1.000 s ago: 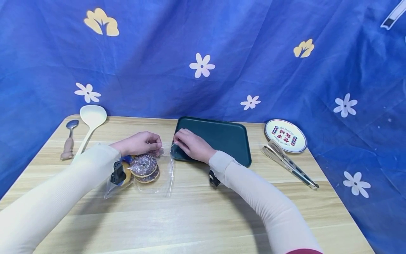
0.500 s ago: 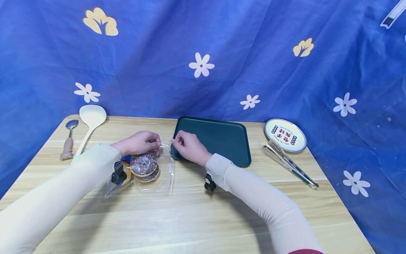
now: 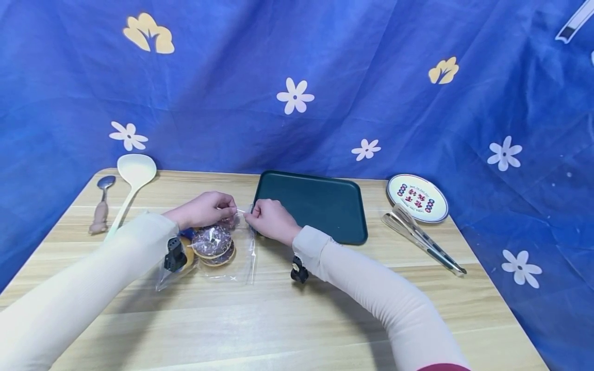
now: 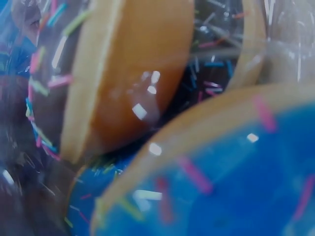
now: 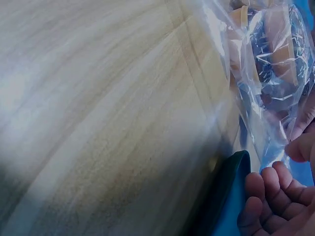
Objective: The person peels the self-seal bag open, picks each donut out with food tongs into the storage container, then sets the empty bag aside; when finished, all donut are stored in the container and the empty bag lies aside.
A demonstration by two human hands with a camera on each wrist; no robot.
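A clear plastic bag (image 3: 243,257) lies on the table with several sprinkled doughnuts inside. Two chocolate-iced doughnuts (image 3: 212,241) overlap in it. Blue-iced doughnuts (image 4: 236,182) fill the lower part of the left wrist view, close up through the film. My left hand (image 3: 204,208) pinches the bag's upper edge just above the doughnuts. Facing it, my right hand (image 3: 273,220) pinches the same edge by the dark green tray's left corner. In the right wrist view, the thumb (image 5: 301,147) and curled fingers meet at the gathered film; their exact contact is partly hidden.
Behind the right hand lies the dark green tray (image 3: 320,206). A patterned plate (image 3: 419,193) and metal tongs (image 3: 424,241) rest at the right. At the left lie a white ladle (image 3: 134,172) and a smaller spoon (image 3: 101,208). A blue curtain (image 3: 223,103) hangs behind the table.
My right hand has moved left and slightly down from the tray's corner to the bag's edge, close to the left hand. The left hand and the doughnuts have barely moved.
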